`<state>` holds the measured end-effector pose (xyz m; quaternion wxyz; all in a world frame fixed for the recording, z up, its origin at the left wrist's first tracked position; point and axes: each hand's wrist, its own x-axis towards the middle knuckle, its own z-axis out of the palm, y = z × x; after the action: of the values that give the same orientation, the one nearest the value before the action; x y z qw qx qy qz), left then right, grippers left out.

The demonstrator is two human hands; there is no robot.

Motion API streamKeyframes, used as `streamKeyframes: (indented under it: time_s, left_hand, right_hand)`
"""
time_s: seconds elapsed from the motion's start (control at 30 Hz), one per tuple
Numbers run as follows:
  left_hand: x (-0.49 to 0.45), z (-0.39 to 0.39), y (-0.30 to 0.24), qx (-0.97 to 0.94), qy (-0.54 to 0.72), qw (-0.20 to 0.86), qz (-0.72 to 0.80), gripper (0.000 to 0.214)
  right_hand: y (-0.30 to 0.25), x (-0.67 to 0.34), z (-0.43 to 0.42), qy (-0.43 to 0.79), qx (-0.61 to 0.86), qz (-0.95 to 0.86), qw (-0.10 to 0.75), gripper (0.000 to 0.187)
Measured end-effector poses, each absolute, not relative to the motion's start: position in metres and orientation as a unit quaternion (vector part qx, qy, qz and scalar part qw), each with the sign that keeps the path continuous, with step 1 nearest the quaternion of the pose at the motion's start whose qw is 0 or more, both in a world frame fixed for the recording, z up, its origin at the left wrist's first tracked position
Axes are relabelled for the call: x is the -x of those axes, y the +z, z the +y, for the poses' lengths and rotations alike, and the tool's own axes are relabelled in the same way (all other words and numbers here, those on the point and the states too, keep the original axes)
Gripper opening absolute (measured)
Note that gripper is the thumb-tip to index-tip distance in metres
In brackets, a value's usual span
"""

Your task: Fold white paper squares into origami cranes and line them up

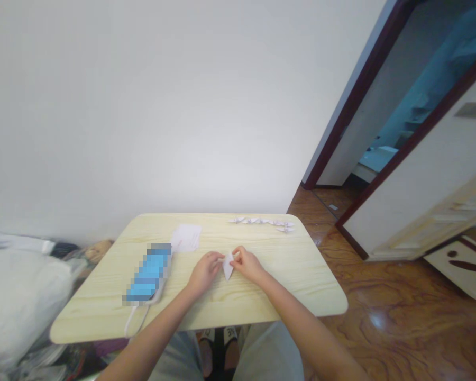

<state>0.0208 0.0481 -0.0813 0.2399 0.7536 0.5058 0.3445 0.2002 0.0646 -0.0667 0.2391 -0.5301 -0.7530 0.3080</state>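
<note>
A small white piece of folded paper (pixel 228 268), kite-shaped with its point toward me, is at the middle of the table. My left hand (pixel 206 271) has its fingertips at the paper's upper left edge. My right hand (pixel 246 263) pinches the paper's right side between thumb and forefinger. Along the far right edge of the table lies a row of small folded paper pieces (pixel 257 221), with another folded piece (pixel 285 230) just in front of its right end. White paper sheets (pixel 186 237) lie flat beyond my left hand.
A phone (pixel 148 275) with a blurred blue screen rests at the table's left, a white cable (pixel 131 320) running off the near edge. The pale wooden table (pixel 301 286) stands against a white wall. Bedding (pixel 27 301) is at the left; a doorway and wooden floor (pixel 365 296) are at the right.
</note>
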Motion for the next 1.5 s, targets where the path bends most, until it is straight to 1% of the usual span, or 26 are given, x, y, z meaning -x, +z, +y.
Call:
streamKeyframes:
  time_s: [0.1,0.17,0.23,0.33,0.43,0.53,0.8,0.93,1.03,1.2,1.3,1.37,1.5]
  left_hand:
    - [-0.02,0.045,-0.084,-0.832,0.28,0.184,0.443,0.023]
    - [-0.02,0.045,-0.083,-0.856,0.244,0.158,0.427,0.023]
    - [-0.021,0.045,-0.082,-0.864,0.224,0.136,0.43,0.023]
    - [-0.023,0.048,-0.08,-0.869,0.198,0.113,0.439,0.021]
    - [-0.024,0.052,-0.08,-0.872,0.188,0.1,0.441,0.018]
    - [-0.023,0.056,-0.083,-0.872,0.197,0.102,0.436,0.019]
    - [-0.016,0.061,-0.093,-0.858,0.24,0.143,0.43,0.021]
    - [-0.02,0.063,-0.093,-0.833,0.262,0.156,0.462,0.02]
    - [-0.026,0.064,-0.093,-0.805,0.275,0.141,0.506,0.022]
    - [-0.036,0.061,-0.095,-0.781,0.278,0.093,0.552,0.023]
    - [-0.038,0.059,-0.096,-0.773,0.267,0.081,0.57,0.018]
    - [-0.039,0.058,-0.095,-0.773,0.273,0.076,0.568,0.016]
    - [-0.039,0.058,-0.092,-0.8,0.302,0.05,0.516,0.019]
  right_hand:
    - [-0.066,-0.202,0.062,0.207,0.524,-0.802,0.2,0.019]
    - [-0.067,-0.204,0.06,0.147,0.511,-0.828,0.179,0.011]
    - [-0.067,-0.207,0.059,0.117,0.487,-0.851,0.159,0.014]
    - [-0.066,-0.214,0.058,0.109,0.435,-0.882,0.144,0.019]
    - [-0.066,-0.221,0.058,0.106,0.405,-0.897,0.145,0.018]
    - [-0.069,-0.224,0.061,0.102,0.405,-0.897,0.146,0.016]
    - [-0.077,-0.218,0.066,0.092,0.448,-0.876,0.153,0.015]
    - [-0.077,-0.213,0.064,0.08,0.472,-0.862,0.168,0.014]
    - [-0.077,-0.21,0.06,0.073,0.489,-0.85,0.181,0.013]
    - [-0.077,-0.204,0.058,0.073,0.53,-0.826,0.178,0.015]
    - [-0.078,-0.2,0.059,0.071,0.559,-0.806,0.183,0.013]
    - [-0.079,-0.198,0.06,0.073,0.569,-0.797,0.186,0.011]
    - [-0.08,-0.196,0.06,0.076,0.578,-0.789,0.195,0.011]
